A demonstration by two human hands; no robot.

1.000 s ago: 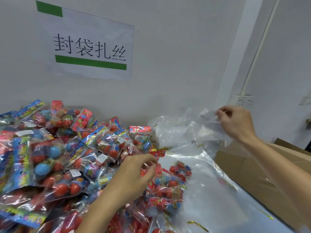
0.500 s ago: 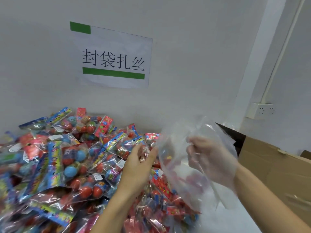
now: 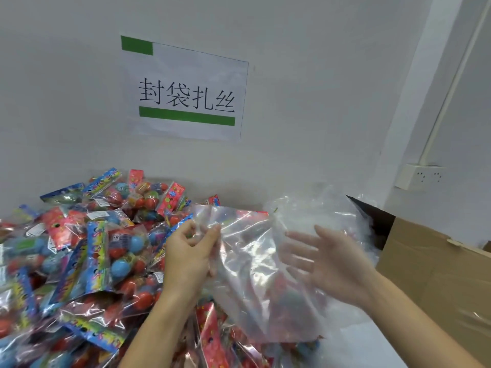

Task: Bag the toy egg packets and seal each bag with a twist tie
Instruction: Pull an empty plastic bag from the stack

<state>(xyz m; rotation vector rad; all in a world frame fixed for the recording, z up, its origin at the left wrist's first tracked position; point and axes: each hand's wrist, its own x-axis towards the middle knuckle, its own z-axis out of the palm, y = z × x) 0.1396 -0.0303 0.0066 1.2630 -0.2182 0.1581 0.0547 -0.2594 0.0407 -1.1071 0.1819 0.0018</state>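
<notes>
A big heap of toy egg packets (image 3: pixel 79 251), clear wrappers with red and blue eggs and bright header cards, covers the left half of the table. In front of me hangs a clear plastic bag (image 3: pixel 247 282). My left hand (image 3: pixel 191 256) pinches its upper left edge between thumb and fingers. My right hand (image 3: pixel 326 264) is inside or behind the bag with fingers spread straight, seen through the film. No twist tie is visible.
A pile of more clear bags (image 3: pixel 318 208) lies by the wall behind the held bag. An open cardboard box (image 3: pixel 425 261) stands at the right. A paper sign (image 3: pixel 186 91) and a wall socket (image 3: pixel 419 176) are on the wall.
My right hand lifted a clear bag from the pile and brought it to the middle. My left hand came up off the packets and took the bag's edge. My right hand has spread flat.
</notes>
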